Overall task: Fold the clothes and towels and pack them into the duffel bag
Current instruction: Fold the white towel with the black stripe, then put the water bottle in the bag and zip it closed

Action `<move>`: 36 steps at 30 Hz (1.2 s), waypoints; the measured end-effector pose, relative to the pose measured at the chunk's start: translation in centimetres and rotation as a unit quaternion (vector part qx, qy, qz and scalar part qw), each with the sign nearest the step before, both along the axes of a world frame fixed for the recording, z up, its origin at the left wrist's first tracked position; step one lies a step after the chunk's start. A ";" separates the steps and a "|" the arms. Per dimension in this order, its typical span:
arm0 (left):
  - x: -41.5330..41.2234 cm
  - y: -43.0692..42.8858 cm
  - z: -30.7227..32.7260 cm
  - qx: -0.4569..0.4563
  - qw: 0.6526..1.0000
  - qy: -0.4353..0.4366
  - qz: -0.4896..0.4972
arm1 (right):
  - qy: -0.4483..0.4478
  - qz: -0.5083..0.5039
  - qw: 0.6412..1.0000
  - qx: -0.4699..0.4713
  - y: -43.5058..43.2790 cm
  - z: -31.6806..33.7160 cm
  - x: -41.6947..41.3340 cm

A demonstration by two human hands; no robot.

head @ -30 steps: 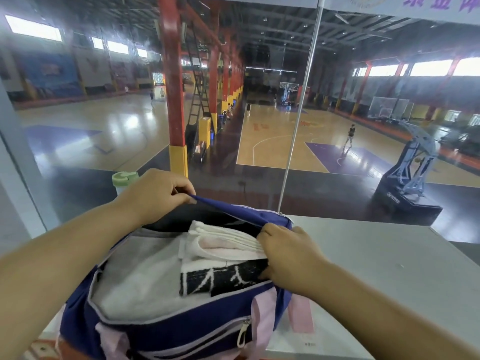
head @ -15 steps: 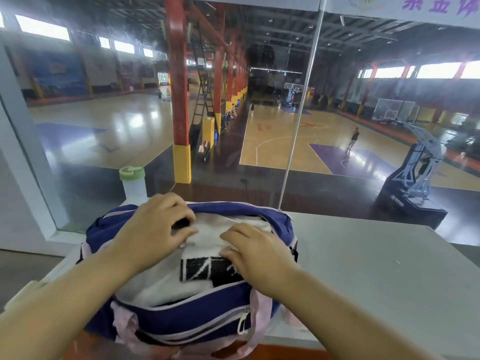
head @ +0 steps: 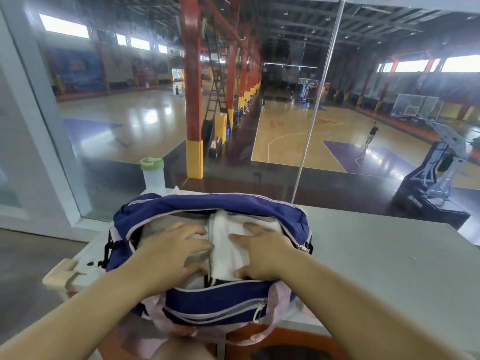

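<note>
The bag (head: pixel 207 206) is dark blue with pale pink trim and straps. It sits at the desk's (head: pixel 376 255) left end with its top zip open. Inside, a grey cloth (head: pixel 155 224) fills the left part, and a folded white towel (head: pixel 226 245) lies beside it on the right, with a black patch at its near edge. The left hand (head: pixel 171 245) presses flat on the grey cloth, fingers spread. The right hand (head: pixel 265 253) lies flat on the towel, also spread. A green-capped bottle (head: pixel 153 175) stands just behind the bag.
</note>
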State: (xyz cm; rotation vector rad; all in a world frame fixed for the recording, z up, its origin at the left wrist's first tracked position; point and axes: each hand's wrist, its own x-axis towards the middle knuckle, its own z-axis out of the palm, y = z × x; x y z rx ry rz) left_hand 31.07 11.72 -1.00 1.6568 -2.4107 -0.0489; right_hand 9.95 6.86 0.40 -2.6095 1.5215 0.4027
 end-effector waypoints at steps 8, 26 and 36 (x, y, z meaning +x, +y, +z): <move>-1.7 0.6 0.3 0.113 0.990 -0.055 0.060 | -0.027 -0.007 1.000 0.010 0.0 -0.8 -0.8; 3.0 4.1 7.8 -0.053 0.990 -0.029 0.126 | -0.115 0.164 0.977 -0.070 1.0 9.3 -0.1; 13.8 -5.2 7.4 -0.036 0.978 -0.083 0.190 | -0.142 0.175 0.969 -0.104 -9.1 9.2 11.1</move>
